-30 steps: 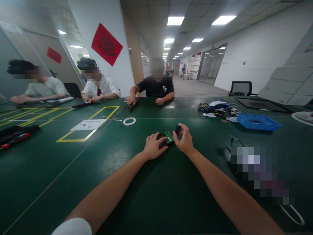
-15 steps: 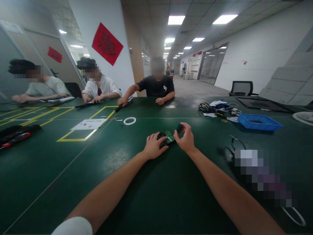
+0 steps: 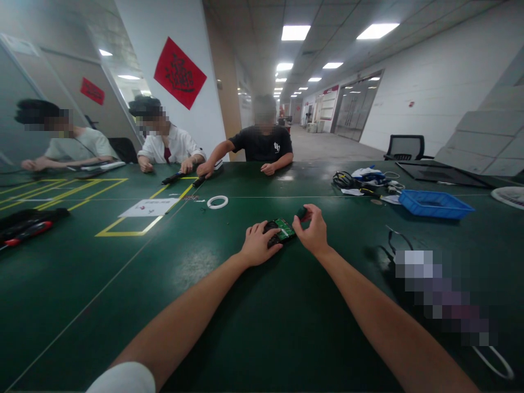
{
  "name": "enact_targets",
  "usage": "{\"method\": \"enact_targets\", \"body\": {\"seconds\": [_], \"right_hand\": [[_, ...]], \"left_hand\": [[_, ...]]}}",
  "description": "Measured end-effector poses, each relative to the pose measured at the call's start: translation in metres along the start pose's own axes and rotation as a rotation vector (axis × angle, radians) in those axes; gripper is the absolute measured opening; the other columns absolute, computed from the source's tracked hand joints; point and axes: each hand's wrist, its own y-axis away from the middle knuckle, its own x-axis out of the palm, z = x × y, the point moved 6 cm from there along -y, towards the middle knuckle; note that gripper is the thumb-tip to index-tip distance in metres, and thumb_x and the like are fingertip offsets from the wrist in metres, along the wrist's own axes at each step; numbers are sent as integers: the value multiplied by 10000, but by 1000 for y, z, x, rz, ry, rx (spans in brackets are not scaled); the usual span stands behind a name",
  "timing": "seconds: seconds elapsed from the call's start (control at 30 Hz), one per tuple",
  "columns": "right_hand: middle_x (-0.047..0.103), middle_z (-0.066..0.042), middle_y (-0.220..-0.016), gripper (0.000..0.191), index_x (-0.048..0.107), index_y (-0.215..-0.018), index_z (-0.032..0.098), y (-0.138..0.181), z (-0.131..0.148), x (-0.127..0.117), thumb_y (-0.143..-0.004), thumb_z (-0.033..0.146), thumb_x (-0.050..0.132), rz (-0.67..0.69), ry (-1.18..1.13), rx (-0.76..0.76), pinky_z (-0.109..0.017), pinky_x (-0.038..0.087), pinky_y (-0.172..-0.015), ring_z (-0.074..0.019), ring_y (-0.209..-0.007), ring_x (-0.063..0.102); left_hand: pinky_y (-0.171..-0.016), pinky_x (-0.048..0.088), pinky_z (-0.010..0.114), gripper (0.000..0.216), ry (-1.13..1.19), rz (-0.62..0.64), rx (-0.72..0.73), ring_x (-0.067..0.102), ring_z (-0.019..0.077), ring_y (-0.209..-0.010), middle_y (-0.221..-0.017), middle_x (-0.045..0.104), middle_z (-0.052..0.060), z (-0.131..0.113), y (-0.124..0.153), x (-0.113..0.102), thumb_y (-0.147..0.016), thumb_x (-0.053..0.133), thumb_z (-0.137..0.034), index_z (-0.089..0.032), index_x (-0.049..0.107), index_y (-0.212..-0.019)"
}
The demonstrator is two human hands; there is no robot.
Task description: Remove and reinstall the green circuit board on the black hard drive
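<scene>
A small black device with a green circuit board lies on the green table straight ahead. My left hand rests on its near left side, fingers curled over it. My right hand is just to the board's right, fingers pinched round a small dark part held a little above the table.
A white ring and a printed sheet inside yellow floor-tape lines lie further out. A blue tray and a cable heap stand at the right. Three people sit across and at the left; a black-red tool lies far left.
My right hand has lifted the small dark part slightly and shifted right. The person in black moved a hand and tool leftward; the person in white reached toward it.
</scene>
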Motion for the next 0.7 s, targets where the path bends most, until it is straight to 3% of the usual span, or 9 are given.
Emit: {"method": "enact_targets", "body": {"seconds": [0.1,0.3,0.53,0.7], "right_hand": [[610,-68,-1020,486,459,-1300,228,-1,0,1,-878,345,671,12,-2,-4,-401,597,-707,-198,-743,637],[592,-144,-1259,484,415,-1361,221,0,0,4,-923,282,610,-7,-97,-40,-430,611,-833,-244,-996,681],[594,-96,-1110,420,490,-1273,233,-3,3,1,-898,317,661,-6,-36,-55,-428,619,-772,-213,-842,655],[561,-139,-1236,451,434,-1340,226,-4,7,4,-920,246,596,29,-76,-81,-449,609,-833,-242,-986,653]], "left_hand": [[-1072,299,589,566,-5,-3,3,368,393,-1346,-1535,364,98,0,0,0,-883,607,-599,-389,543,-1405],[-1068,304,585,567,-14,-6,6,373,388,-1344,-1530,369,105,-1,0,0,-889,587,-611,-381,546,-1405],[-1086,293,582,565,-6,8,-15,357,380,-1357,-1540,367,81,0,0,-1,-877,609,-612,-394,557,-1396],[-1085,292,583,569,-3,6,-13,351,379,-1363,-1547,357,84,1,-1,0,-878,603,-617,-389,557,-1396]]}}
